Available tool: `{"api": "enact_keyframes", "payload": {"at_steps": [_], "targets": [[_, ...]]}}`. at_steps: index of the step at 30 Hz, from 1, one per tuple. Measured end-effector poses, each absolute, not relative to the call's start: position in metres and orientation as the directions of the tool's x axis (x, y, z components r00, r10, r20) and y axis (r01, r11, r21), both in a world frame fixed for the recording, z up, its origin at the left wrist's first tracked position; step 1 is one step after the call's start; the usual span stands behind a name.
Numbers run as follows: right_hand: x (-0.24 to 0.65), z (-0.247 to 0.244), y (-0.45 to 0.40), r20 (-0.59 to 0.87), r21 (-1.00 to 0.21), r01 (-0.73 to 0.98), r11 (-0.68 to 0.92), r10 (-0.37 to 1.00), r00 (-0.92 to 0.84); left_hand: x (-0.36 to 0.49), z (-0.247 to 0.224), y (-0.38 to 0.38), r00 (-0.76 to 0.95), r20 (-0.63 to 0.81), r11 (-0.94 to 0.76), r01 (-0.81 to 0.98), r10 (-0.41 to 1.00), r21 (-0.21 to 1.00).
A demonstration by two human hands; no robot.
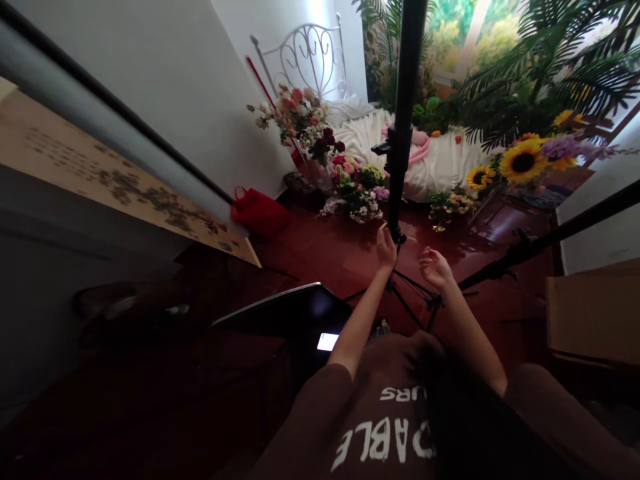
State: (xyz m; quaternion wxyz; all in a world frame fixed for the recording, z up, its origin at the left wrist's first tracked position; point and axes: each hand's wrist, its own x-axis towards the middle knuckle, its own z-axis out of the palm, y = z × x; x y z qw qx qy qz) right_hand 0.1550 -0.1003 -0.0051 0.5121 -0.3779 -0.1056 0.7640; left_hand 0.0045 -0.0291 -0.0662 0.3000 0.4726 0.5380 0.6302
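Touching the black pole [400, 160], the left hand [387, 249] hides its grip, so I can't tell; the right hand [435, 269] is loose.

This looks like a small photo studio. Black stands [401, 100] face white drapery [425, 175], a metal headboard [320, 48], sunflowers [523, 162] and palm fronds [537, 70].

Watching remotely, I count two bare hands, one left hand [387, 250] and one right hand [436, 268], and three long dark poles [403, 80]. I also count one red bag [260, 212], one metal headboard [316, 61], one printed panel [130, 183], one black flat panel [290, 310], one lit phone [327, 342] and one cardboard box [595, 310]. Two sunflowers [523, 160] show full faces (other yellow petals overlap too much for me to number), and the mixed blossoms [357, 177] crowd beyond an exact count.
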Motion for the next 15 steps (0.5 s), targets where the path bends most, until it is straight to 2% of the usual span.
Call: {"api": "enact_keyframes", "payload": {"at_steps": [2,4,9,12,15], "targets": [[0.179,-0.012,-0.114,-0.545,-0.501,-0.764,-0.407,0.834,-0.087,0.011,-0.077,-0.040,-0.426,0.220,-0.183,0.127,0.877,0.975],[0.202,-0.021,-0.129,-0.589,-0.504,-0.786,-0.358,0.808,0.010,0.021,-0.091,-0.054,-0.474,0.187,-0.132,0.147,0.861,0.980],[0.253,-0.042,-0.165,-0.551,-0.685,-0.688,-0.239,0.787,0.276,0.062,-0.127,-0.089,-0.499,0.051,0.018,0.132,0.865,0.991],[0.275,-0.046,-0.181,-0.549,-0.738,-0.659,-0.146,0.699,0.459,0.098,-0.137,-0.104,-0.361,-0.017,0.057,0.101,0.932,0.993],[0.295,-0.041,-0.190,-0.512,-0.784,-0.618,-0.064,0.630,0.584,0.135,-0.133,-0.108,-0.042,0.049,-0.048,0.040,0.998,0.998]]}}
